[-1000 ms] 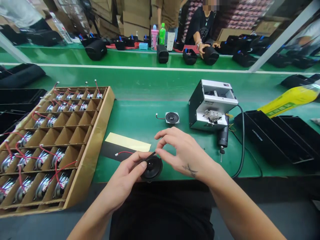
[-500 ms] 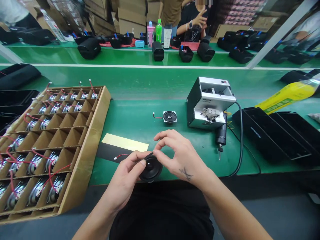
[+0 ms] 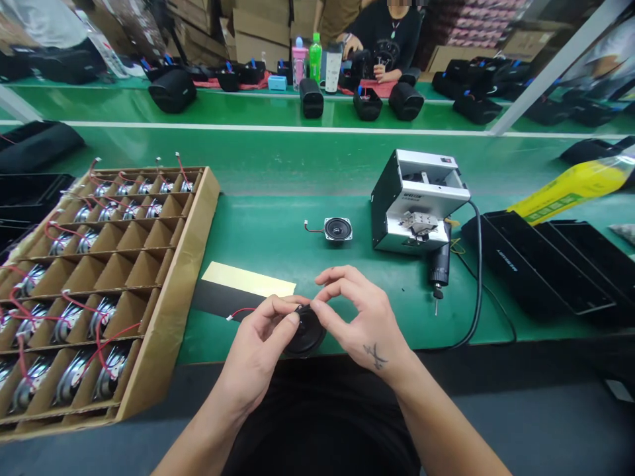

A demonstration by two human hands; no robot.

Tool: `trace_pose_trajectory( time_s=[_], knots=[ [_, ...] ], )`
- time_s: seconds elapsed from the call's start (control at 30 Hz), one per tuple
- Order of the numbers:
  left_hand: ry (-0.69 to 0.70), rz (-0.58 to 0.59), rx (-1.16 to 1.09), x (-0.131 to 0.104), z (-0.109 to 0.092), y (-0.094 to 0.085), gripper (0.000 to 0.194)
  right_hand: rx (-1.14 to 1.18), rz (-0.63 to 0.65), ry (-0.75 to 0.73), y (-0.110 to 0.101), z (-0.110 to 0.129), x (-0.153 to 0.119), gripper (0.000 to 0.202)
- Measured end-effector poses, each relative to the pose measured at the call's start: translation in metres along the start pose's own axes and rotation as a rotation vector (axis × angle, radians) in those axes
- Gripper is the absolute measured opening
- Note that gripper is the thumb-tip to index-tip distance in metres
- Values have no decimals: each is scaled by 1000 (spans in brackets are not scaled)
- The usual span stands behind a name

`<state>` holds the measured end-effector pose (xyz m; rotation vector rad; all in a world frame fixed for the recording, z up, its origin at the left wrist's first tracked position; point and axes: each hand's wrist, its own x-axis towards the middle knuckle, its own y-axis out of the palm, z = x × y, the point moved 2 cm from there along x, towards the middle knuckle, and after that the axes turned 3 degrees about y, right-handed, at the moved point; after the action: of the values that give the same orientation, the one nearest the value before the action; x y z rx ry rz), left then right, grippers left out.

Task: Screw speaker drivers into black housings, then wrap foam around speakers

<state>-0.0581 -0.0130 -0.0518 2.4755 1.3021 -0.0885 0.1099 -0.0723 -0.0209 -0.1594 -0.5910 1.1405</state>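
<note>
A round black speaker (image 3: 308, 334) is held at the bench's front edge, its cone facing up. My left hand (image 3: 262, 340) grips its left rim between thumb and fingers. The thumb and index finger of my right hand (image 3: 360, 324) pinch together at the speaker's upper edge; what they hold, if anything, is too small to tell. A red wire with a white plug runs out left of the speaker, over a black strip (image 3: 213, 301) beside a pale yellow strip (image 3: 248, 279). Further back lies a second speaker (image 3: 338, 229) with its wire to the left.
A divided cardboard box (image 3: 198, 231) of speakers with red wires fills the left. At the right are a silver machine (image 3: 426, 198), an electric screwdriver (image 3: 439, 264), black housings (image 3: 540, 264) and a yellow bag (image 3: 575, 192). A person (image 3: 391, 39) sits across the bench.
Both my hands and the held speaker have shifted slightly right. The person across the bench has lowered their hands.
</note>
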Motion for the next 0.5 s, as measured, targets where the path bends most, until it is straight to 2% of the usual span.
trace_pose_trajectory(
  time_s=[0.23,0.5],
  knots=[
    [144,-22,48,-5,3,5,10,4,-99,-47,2,5,-17,6],
    [328,-53,176,-25,-9,20,6,71,-274,-132,7,4,-46,13]
  ],
)
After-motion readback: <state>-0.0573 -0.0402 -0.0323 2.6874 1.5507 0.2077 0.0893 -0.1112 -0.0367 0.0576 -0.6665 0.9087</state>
